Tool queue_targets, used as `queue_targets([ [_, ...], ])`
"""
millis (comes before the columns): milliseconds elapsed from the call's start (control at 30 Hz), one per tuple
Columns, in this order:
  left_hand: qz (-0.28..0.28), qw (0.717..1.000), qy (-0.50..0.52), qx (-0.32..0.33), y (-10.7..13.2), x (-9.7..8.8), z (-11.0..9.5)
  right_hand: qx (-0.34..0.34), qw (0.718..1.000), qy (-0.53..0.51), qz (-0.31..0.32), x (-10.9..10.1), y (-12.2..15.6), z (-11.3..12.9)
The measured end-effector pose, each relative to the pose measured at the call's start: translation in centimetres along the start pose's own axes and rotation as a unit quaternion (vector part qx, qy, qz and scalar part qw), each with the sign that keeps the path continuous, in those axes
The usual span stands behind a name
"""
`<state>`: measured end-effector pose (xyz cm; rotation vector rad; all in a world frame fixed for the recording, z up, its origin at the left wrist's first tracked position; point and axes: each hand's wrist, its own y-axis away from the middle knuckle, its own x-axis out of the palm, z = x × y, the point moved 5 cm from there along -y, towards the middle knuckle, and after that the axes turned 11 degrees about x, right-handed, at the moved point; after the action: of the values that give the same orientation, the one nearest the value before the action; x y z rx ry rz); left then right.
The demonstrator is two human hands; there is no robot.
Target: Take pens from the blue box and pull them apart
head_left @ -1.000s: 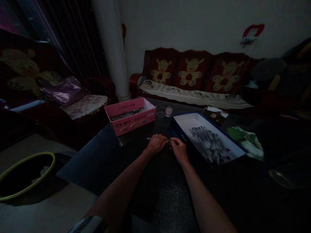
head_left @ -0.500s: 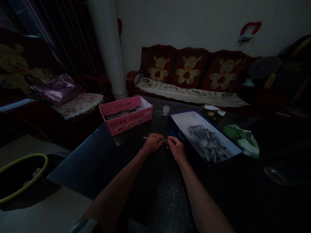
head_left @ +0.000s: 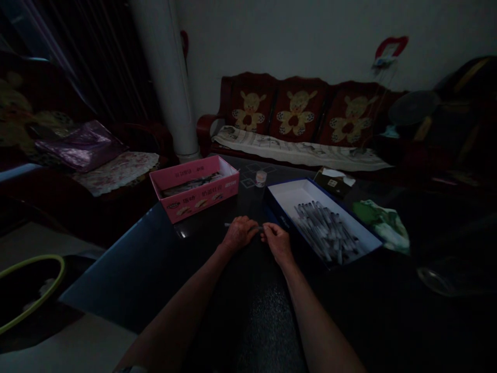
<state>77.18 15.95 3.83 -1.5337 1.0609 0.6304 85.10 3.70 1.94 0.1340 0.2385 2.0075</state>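
My left hand (head_left: pixel 238 232) is closed around a slim pen (head_left: pixel 227 225), whose one end sticks out to the left of the fist. The fingers of my right hand (head_left: pixel 277 239) pinch the pen's other end, and a short stretch of it shows between the two hands. Both hands are low over the dark table. Just right of them stands a blue box (head_left: pixel 281 223) with a white inside, holding many grey, capped pens (head_left: pixel 326 228). A pink box (head_left: pixel 200 199) with thin items in it stands beyond my left hand; the dim light hides their details.
A small jar (head_left: pixel 261 179) stands between the boxes on the dark table (head_left: pixel 248 300). Right of the blue box lie a green and white bag (head_left: pixel 384 223) and a small dark box (head_left: pixel 334 181). A yellow-rimmed bin (head_left: pixel 58 274) is on the floor at left.
The view has turned slightly, so everything sits a little further left. Both hands keep hold of the pen in nearly the same pose.
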Motion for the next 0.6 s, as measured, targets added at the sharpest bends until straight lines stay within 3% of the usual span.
queue_targets([
  [333, 0.015, 1.000, -0.005, -0.020, 0.18, -0.21, -0.16, -0.007, 1.000, 0.004, 0.004, 0.09, 0.27, 0.07],
  [600, -0.021, 0.999, 0.027, 0.004, -0.05, -0.13, 0.39, -0.024, 1.000, 0.013, -0.005, 0.09, 0.36, -0.03],
])
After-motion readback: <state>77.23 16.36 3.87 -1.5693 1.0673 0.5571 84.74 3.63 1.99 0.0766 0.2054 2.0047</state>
